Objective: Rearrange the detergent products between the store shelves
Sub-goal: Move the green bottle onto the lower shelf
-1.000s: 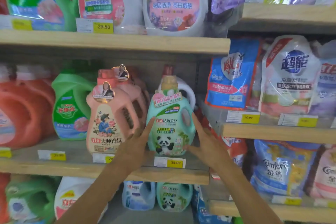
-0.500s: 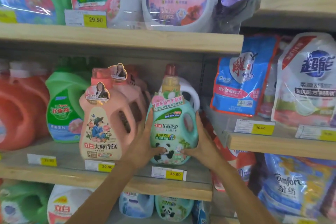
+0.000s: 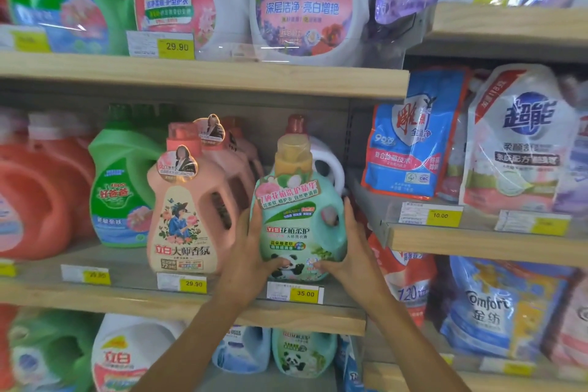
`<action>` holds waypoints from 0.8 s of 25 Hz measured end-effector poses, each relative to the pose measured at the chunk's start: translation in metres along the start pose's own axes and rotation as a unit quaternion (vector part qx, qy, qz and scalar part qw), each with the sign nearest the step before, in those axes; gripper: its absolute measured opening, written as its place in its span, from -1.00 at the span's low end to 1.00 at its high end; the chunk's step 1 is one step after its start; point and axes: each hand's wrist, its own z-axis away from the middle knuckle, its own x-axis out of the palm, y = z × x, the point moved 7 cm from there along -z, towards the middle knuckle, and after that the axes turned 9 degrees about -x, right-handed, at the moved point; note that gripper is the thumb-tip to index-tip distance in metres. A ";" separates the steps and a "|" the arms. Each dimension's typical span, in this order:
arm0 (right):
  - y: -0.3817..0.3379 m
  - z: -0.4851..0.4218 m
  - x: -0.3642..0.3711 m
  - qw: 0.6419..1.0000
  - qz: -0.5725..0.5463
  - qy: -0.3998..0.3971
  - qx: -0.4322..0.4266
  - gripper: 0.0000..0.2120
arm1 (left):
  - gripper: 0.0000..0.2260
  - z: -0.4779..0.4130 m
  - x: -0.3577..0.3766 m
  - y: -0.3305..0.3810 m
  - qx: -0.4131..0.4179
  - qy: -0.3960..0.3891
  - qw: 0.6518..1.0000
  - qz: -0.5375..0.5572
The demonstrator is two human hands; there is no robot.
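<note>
— What are we holding?

— We are gripping the teal plastic detergent bottle with the panda label [image 3: 297, 226] between our left hand [image 3: 251, 259] and right hand [image 3: 348, 253], fingers wrapping its lower sides, thumbs pressing the front.

— Which way is it pointing?

— It is standing upright, long axis vertical, yellow cap up, label facing us, just above the yellow 35.00 price tag [image 3: 304, 293] and just right of the pink plastic bottle with the lady label [image 3: 187, 216].

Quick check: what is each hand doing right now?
Left hand: closed on the teal panda detergent bottle.
Right hand: closed on the same bottle's other side.
</note>
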 end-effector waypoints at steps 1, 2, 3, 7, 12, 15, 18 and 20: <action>-0.007 0.003 -0.001 1.000 0.005 0.005 -0.006 0.30 | 0.22 0.004 -0.005 0.004 0.004 0.007 1.000 0.020; -0.013 0.005 -0.003 1.000 0.011 0.011 -0.015 0.29 | 0.19 0.008 -0.011 0.007 0.010 0.013 0.999 0.034; -0.020 0.007 -0.006 0.999 0.017 0.021 -0.026 0.28 | 0.16 0.011 -0.017 0.011 0.016 0.019 0.999 0.040; -0.060 0.008 -0.017 0.994 0.037 0.067 -0.076 0.28 | 0.09 0.016 -0.052 0.029 0.042 0.042 0.997 0.048; -0.120 0.027 -0.006 0.991 0.038 0.078 -0.104 0.26 | 0.08 0.046 -0.113 0.038 0.054 0.089 0.994 0.047; -0.153 0.047 0.007 0.990 0.035 0.076 -0.114 0.26 | 0.05 0.067 -0.144 0.029 0.046 0.090 0.993 0.062; -0.178 0.074 0.024 0.990 0.031 0.075 -0.112 0.25 | 0.15 0.097 -0.171 0.023 0.061 0.108 0.991 0.040; -0.184 0.095 0.035 0.991 0.023 0.076 -0.106 0.26 | 0.21 0.120 -0.180 0.018 0.084 0.120 0.989 0.024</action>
